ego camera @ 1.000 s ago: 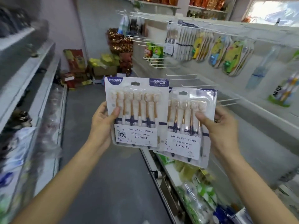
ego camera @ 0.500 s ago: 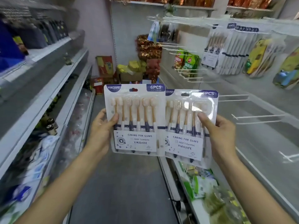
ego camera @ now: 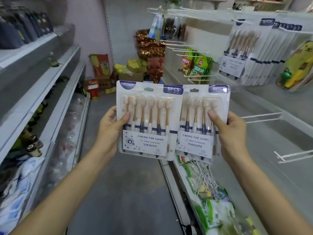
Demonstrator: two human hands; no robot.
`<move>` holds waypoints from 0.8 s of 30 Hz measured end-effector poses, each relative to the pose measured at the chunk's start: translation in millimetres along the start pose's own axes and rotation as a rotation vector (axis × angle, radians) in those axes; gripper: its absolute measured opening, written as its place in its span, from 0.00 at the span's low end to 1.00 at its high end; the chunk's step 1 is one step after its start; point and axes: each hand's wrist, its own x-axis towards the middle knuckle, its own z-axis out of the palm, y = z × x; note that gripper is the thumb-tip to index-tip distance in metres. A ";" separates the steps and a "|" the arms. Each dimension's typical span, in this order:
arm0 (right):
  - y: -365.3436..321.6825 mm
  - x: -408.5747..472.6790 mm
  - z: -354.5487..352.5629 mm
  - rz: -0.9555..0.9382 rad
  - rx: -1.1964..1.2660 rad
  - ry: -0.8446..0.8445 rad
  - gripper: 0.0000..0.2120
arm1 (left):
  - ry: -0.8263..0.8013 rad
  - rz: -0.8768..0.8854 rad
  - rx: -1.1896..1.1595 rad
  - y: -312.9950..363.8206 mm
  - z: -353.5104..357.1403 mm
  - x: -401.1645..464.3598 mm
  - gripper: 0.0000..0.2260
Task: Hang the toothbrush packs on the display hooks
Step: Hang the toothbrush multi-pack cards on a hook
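Shop aisle w/ grey floor, shelving both sides; you're facing down it, packs held mid-frame at chest height.

Near: your left hand [ego camera: 111,128] pinches the left edge of the front white-and-purple blister pack of six tan-handled toothbrushes [ego camera: 149,121], thumb on the face, fingers behind. Your right hand [ego camera: 232,133] does the same on the right edge of the second matching toothbrush pack [ego camera: 201,122], thumb over the brush necks. Front pack overlaps the second's left edge, so they touch there. Neither is on a hook yet.

Handling, my read: light, flat card + clear plastic shell. Stiff enough to stay upright from one edge, but the glossy shell is prob slippery, so keep thumbs on the card border or low label, not the bubble. Card may crease if squeezed hard. Hang slot sits top centre of each pack; leave that area clear of fingers and steer it onto the prong.

Right, a bit further: bare white wire display hooks [ego camera: 260,116] jut from the grey back panel; more low right. Far right: a row of matching hung toothbrush packs [ego camera: 250,51].

Hard to make out: second pack's left brushes are hidden behind the front one; its count badge is glared out. Can't tell if more packs are stacked behind either. Fingers behind the cards are hidden. Right-side stock is motion-blurred.
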 end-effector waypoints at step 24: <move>18.7 136.8 121.5 -0.161 -0.151 0.580 0.06 | -0.599 -0.185 -0.113 -42.8 26.8 322.3 0.16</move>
